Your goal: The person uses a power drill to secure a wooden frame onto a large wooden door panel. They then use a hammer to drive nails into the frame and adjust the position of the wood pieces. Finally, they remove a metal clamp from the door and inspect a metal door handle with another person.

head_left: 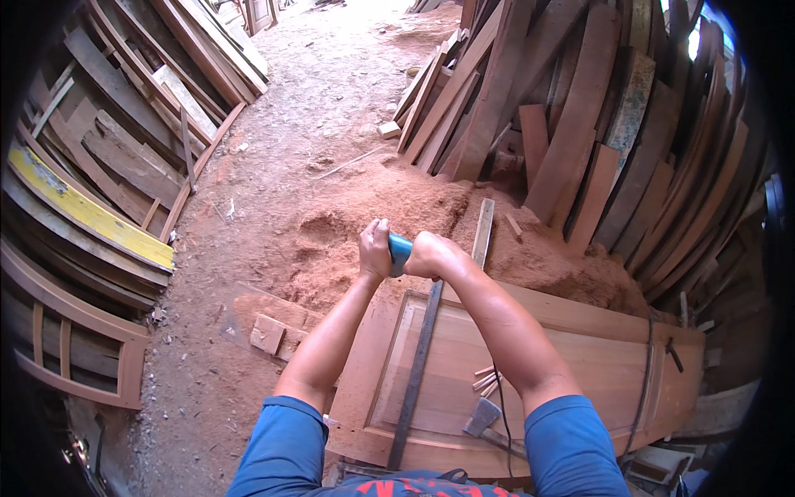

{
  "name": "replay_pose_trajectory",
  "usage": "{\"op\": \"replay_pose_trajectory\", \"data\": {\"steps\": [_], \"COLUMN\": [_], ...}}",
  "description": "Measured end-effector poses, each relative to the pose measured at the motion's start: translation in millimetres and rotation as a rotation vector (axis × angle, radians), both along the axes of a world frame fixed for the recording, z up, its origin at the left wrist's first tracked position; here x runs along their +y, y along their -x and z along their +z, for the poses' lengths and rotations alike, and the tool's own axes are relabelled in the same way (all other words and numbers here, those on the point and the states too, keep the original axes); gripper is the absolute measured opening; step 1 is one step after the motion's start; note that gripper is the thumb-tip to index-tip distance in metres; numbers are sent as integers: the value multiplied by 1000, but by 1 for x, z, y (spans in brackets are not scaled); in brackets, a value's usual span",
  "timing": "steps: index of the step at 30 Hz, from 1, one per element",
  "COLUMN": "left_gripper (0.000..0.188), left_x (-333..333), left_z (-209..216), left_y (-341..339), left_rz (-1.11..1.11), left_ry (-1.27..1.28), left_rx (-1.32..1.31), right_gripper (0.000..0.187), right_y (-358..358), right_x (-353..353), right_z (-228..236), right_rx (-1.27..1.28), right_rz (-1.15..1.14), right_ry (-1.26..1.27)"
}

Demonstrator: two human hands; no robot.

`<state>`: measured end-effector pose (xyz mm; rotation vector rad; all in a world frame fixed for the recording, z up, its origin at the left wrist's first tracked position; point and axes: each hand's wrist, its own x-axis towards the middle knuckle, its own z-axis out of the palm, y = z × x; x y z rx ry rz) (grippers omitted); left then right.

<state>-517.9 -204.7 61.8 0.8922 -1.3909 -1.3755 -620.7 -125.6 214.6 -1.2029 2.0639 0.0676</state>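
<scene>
Both my arms reach forward over the far left end of a wooden panel door [571, 348]. Between my hands is a teal, rounded tool [399, 252], mostly covered by my fingers, so its exact kind cannot be told. My left hand [375, 248] is closed around its left side, and my right hand [427, 255] grips it from the right. Just below my right hand, a dark metal bar [416, 369] lies across the door. A black cord [502, 414] runs past my right forearm; where it leads is hidden.
On the door lie several short wooden dowels [486, 382], a hammer-like tool head [481, 416] and a second dark bar [644, 385]. Sawdust [364, 203] is heaped beyond. Planks [580, 108] lean at right; frames and boards [91, 215] stack at left. A wood block [267, 334] sits beside the door.
</scene>
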Motion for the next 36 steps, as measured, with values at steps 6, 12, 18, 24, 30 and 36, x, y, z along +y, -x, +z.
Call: {"op": "replay_pose_trajectory", "data": {"steps": [6,12,18,24,30,36], "left_gripper": [41,40,40,42,42,39], "left_x": [-5,-3,-2,-5,7,10], "left_z": [-14,-16,-19,-30,-37,-32], "left_y": [-2,0,-1,4,-7,-2], "left_rz": [-15,-10,-13,-15,38,10], "left_ry": [24,-32,-24,-16,41,-77], "left_rx": [-25,45,43,29,-52,3], "right_gripper": [24,28,27,25,25,30], "right_y": [2,-1,-1,3,-3,6], "right_x": [-1,0,1,4,7,9], "right_z": [-13,-4,-8,-15,-44,-38], "right_rx": [1,3,1,-6,12,-17], "right_rz": [-8,-10,-9,-7,24,6], "right_ry": [34,-3,10,52,118,13]}}
